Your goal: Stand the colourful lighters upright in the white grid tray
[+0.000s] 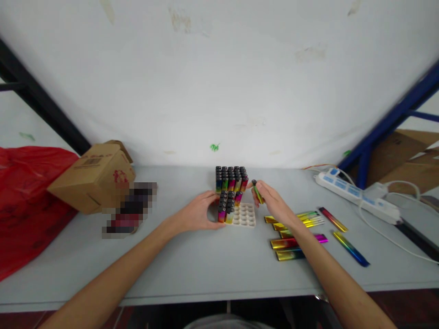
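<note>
A white tray with round holes (249, 214) lies on the table, its left part filled with upright lighters (222, 212) that have black tops. My left hand (197, 212) curves round the left end of this tray, thumb at the front and fingers towards the back. Pinched in my right hand (269, 196) is a green-and-yellow lighter (258, 194), held tilted just above and right of the tray. Behind stands a tight block of upright lighters (231, 176) in several colours. Under and beside my right forearm lie loose metallic lighter sleeves (283, 243).
On the grey table (206, 274), a white power strip (356, 194) with cables lies at the right. A cardboard box (92, 178), a red plastic bag (30, 205) and a blurred-out item (132, 208) are at the left. A white wall (219, 82) closes off the back.
</note>
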Demonstrator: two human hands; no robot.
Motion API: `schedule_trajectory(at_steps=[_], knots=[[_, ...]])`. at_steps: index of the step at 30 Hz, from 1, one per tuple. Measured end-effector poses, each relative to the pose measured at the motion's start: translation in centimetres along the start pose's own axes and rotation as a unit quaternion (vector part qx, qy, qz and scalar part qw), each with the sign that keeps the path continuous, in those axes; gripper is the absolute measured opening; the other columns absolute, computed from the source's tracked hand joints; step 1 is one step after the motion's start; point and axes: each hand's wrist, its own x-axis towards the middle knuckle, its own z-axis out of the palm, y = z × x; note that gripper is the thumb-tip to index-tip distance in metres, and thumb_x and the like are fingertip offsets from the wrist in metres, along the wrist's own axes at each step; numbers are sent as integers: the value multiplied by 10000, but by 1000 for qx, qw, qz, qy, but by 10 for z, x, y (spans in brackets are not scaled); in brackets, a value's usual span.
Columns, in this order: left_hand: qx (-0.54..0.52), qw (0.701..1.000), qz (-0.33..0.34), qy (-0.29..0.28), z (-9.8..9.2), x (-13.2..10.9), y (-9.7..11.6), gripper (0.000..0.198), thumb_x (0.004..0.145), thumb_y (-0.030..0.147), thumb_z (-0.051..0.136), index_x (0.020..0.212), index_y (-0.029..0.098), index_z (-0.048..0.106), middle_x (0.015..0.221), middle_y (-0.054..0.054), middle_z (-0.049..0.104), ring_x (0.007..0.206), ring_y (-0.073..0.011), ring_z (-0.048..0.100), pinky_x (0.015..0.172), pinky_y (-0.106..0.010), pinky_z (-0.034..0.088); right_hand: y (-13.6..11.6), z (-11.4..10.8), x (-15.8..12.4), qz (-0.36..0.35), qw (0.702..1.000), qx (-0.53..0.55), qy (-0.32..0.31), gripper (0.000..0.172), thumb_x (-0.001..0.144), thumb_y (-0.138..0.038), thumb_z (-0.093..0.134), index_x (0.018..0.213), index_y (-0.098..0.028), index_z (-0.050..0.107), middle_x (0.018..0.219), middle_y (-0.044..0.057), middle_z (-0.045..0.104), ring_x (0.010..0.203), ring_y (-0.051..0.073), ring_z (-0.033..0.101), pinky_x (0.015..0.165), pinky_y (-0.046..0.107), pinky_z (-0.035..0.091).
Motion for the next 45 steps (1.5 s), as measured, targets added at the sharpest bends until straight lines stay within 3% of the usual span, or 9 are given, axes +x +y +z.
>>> schedule_trajectory(at_steps=[5, 8, 11, 18, 23, 29, 35, 39, 45], knots=[[-10, 1000, 1, 0, 1, 0, -1, 619, 817, 514, 996, 1306, 226, 750, 1391, -134, 799, 1286, -381, 764, 1205, -480, 604, -6, -7, -4, -82, 989, -126, -14, 484, 1108, -711, 637, 952, -255, 684, 1000, 79, 746, 974, 260, 694, 913, 385, 570], [-12, 1000, -5, 0, 2, 0, -1, 626, 803, 520, 1007, 1289, 220, 749, 1393, -138, 797, 1291, -378, 760, 1210, -482, 602, -8, -6, -5, -120, 975, -185, -5, 447, 1097, -643, 689, 870, -258, 679, 914, 79, 740, 899, 268, 702, 903, 395, 565], [-12, 1000, -2, 2, 2, 0, -1, 609, 808, 505, 1006, 1285, 222, 754, 1384, -129, 798, 1298, -373, 760, 1208, -470, 604, -8, -2, -6, -101, 977, -188, -15, 406, 1132, -599, 656, 924, -259, 732, 837, 54, 763, 788, 249, 710, 858, 374, 573], [-14, 1000, 5, 6, 1, 0, 0, 627, 808, 508, 1005, 1308, 227, 752, 1408, -139, 797, 1309, -385, 762, 1217, -497, 607, 3, 8, -5, -90, 975, -202, -38, 443, 1146, -665, 631, 1023, -267, 780, 920, 80, 845, 835, 271, 778, 876, 374, 610], [-13, 1000, 7, 7, 1, 0, 1, 628, 810, 503, 996, 1317, 228, 748, 1405, -135, 799, 1305, -380, 763, 1217, -503, 608, 7, 10, -2, -97, 951, -290, -52, 508, 1157, -658, 651, 852, -261, 733, 832, 86, 805, 763, 249, 715, 846, 365, 553], [-12, 1000, 3, 2, 1, 0, -1, 604, 808, 522, 996, 1279, 232, 753, 1380, -131, 800, 1290, -380, 764, 1202, -483, 612, 4, -34, -2, -73, 955, -273, -86, 456, 1175, -592, 610, 961, -253, 827, 953, 90, 857, 856, 257, 754, 866, 365, 564], [-2, 1000, -2, 8, 1, 0, 0, 580, 797, 519, 1001, 1233, 222, 759, 1343, -130, 805, 1262, -389, 772, 1175, -474, 618, 9, -92, -13, 60, 946, -283, -144, 266, 929, -491, 881, 992, -233, 886, 1010, 106, 886, 948, 304, 790, 907, 408, 600], [-2, 1000, 0, 7, 1, 0, 1, 567, 805, 535, 991, 1223, 228, 762, 1328, -124, 810, 1250, -386, 774, 1163, -472, 623, 16, -96, -16, 93, 940, -270, -186, 263, 834, -459, 938, 968, -237, 890, 997, 88, 881, 931, 293, 782, 853, 381, 599], [-10, 1000, -4, 5, 1, 1, 0, 628, 793, 548, 998, 1282, 233, 760, 1354, -127, 812, 1245, -385, 776, 1170, -480, 625, 31, -86, -12, 58, 937, -314, -144, 357, 991, -579, 819, 883, -245, 753, 903, 92, 819, 833, 265, 710, 789, 379, 562]])
